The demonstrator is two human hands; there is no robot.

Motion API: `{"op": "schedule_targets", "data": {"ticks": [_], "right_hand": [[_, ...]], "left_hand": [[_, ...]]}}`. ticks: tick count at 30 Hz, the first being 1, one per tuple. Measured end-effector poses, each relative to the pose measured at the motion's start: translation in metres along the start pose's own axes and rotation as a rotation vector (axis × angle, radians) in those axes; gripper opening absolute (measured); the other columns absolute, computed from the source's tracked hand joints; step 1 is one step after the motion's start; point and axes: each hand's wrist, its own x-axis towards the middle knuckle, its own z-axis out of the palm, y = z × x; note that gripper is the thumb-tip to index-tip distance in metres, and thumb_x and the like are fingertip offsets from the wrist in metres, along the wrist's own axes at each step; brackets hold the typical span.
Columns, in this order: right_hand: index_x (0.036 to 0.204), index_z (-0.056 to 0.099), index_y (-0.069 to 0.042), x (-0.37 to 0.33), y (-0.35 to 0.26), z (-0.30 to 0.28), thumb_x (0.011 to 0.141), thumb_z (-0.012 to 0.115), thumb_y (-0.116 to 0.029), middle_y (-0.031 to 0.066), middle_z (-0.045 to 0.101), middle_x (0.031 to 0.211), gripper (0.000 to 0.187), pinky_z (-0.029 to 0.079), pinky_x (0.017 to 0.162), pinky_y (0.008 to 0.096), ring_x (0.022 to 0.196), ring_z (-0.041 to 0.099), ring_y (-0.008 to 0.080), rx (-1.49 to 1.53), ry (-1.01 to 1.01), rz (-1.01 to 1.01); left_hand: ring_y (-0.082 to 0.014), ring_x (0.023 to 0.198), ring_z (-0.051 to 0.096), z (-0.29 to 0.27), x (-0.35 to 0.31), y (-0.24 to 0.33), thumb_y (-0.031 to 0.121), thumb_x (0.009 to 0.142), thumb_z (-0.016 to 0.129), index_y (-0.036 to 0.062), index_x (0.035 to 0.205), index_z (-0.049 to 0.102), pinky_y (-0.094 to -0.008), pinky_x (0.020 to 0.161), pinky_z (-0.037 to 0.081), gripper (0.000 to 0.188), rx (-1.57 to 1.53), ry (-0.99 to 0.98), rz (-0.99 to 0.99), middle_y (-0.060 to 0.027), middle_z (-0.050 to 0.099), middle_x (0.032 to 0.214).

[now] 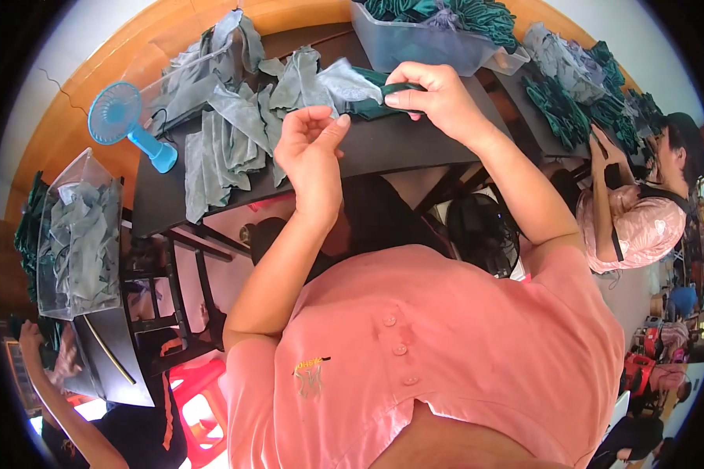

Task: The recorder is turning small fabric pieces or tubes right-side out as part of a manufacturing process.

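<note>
"How far along?"
"Partway, I'd judge: the right hand (pixel 443 98) pinches one cloth (pixel 346 82) above the table (pixel 391 147); I can't tell whether the left hand (pixel 311 156) grips it."
"Left?"
"Apparently the grey strips (pixel 217 160) on the table."

Your shirt (pixel 461 336): salmon pink | table (pixel 399 152) under light-blue fan (pixel 115 114): black | strips (pixel 219 156) beside fan: grey-green | cloth (pixel 348 83) you hold, right of fan: pale blue-grey, dark green | bundles (pixel 481 19) far right of fan: dark green | stool (pixel 181 395) nearer you than fan: red
</note>
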Motion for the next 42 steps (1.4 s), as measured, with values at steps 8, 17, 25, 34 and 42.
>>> {"op": "schedule_targets", "data": {"ticks": [8, 17, 25, 34, 42], "right_hand": [[0.086, 0.065, 0.001, -0.015, 0.013, 0.011, 0.085, 0.065, -0.017, 0.0039, 0.059, 0.064, 0.018, 0.043, 0.058, 0.0266, 0.061, 0.052, 0.0083, -0.130, -0.030, -0.095], [0.082, 0.064, 0.001, -0.029, 0.018, 0.007, 0.085, 0.062, -0.013, 0.0055, 0.059, 0.067, 0.014, 0.045, 0.060, 0.0282, 0.064, 0.055, 0.0112, -0.007, -0.085, -0.038], [0.082, 0.061, 0.002, -0.059, 0.030, 0.050, 0.082, 0.065, -0.004, 0.0102, 0.061, 0.071, 0.008, 0.046, 0.059, 0.0289, 0.064, 0.060, 0.0187, 0.030, 0.178, -0.254], [0.085, 0.062, 0.002, -0.058, 0.035, 0.042, 0.084, 0.067, -0.003, 0.0081, 0.063, 0.072, 0.007, 0.046, 0.060, 0.0263, 0.064, 0.058, 0.0137, 0.106, 0.329, -0.343], [0.084, 0.061, 0.001, -0.067, 0.033, 0.046, 0.084, 0.068, -0.004, 0.0077, 0.061, 0.071, 0.008, 0.044, 0.055, 0.0265, 0.060, 0.057, 0.0157, 0.125, 0.341, -0.387]], "left_hand": [[-0.0103, 0.071, 0.058, 0.012, 0.010, -0.003, 0.016, 0.078, 0.081, -0.0003, 0.091, 0.068, -0.0241, 0.061, 0.044, 0.024, 0.252, -0.246, -0.033, -0.0025, 0.066, 0.079], [-0.0189, 0.053, 0.060, 0.013, 0.002, -0.025, -0.001, 0.077, 0.071, -0.0037, 0.084, 0.063, -0.0295, 0.049, 0.047, 0.012, -0.155, -0.341, -0.408, -0.0109, 0.064, 0.069], [-0.0147, 0.052, 0.054, 0.018, -0.002, -0.045, -0.005, 0.075, 0.063, -0.0025, 0.078, 0.060, -0.0274, 0.050, 0.045, 0.004, -0.199, -0.051, -0.161, -0.0077, 0.062, 0.068], [-0.0155, 0.057, 0.058, 0.028, -0.014, -0.023, -0.008, 0.077, 0.061, -0.0042, 0.078, 0.060, -0.0274, 0.052, 0.047, 0.004, -0.179, -0.123, -0.194, -0.0094, 0.062, 0.071], [-0.0144, 0.063, 0.057, 0.022, -0.017, -0.031, -0.014, 0.072, 0.062, -0.0040, 0.080, 0.060, -0.0265, 0.057, 0.048, 0.013, -0.060, -0.283, -0.098, -0.0084, 0.062, 0.077]]}}
